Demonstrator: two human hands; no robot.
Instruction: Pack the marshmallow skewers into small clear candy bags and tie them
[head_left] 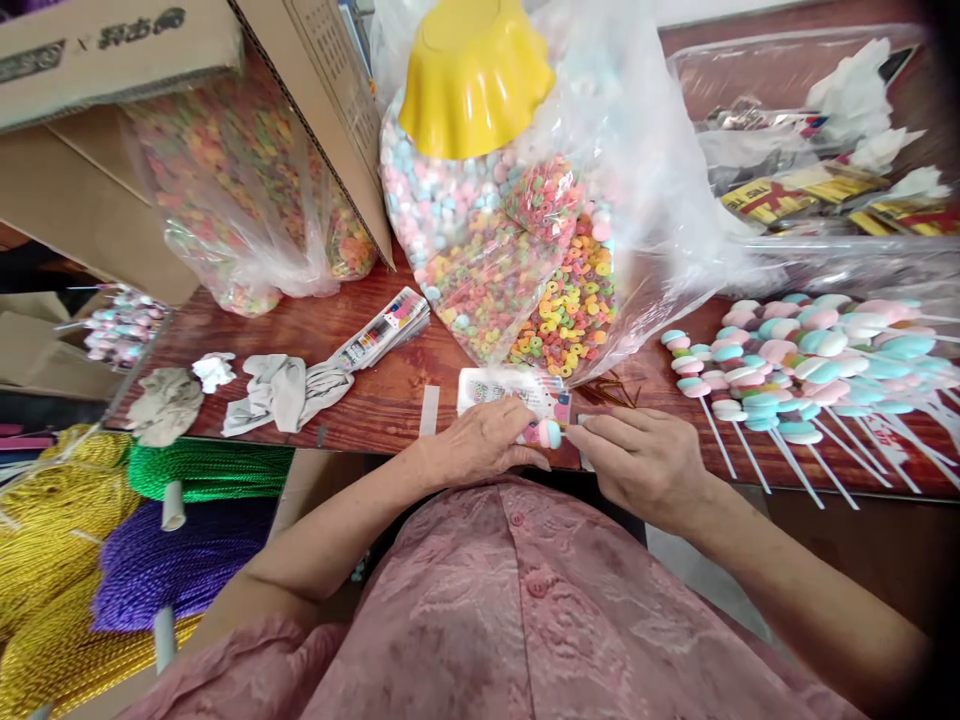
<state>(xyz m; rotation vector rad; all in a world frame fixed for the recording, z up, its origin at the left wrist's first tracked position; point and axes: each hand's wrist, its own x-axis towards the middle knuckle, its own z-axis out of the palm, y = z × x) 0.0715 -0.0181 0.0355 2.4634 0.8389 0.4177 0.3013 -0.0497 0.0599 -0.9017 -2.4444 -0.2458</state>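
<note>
At the table's front edge, my left hand [491, 440] is closed around some candy, with a pink-and-blue marshmallow [551, 433] poking out by its thumb. My right hand [649, 460] is just to the right, fingers pinched together beside the marshmallow; whatever lies in the pinch is too small to make out. Under and behind my left hand lies a printed clear packet [480, 385]. Several thin gold twist ties [619, 392] lie just beyond my right fingers. Marshmallow skewers [817, 350] on white sticks are heaped to the right.
A large clear bag of marshmallows and ring candies [480, 260] stands behind my hands, a yellow bowl [476, 85] upside down on it. Cardboard box [330, 110] at left, cloth gloves [281, 395], a stack of packets [386, 325], and a clear bin [795, 240] at right.
</note>
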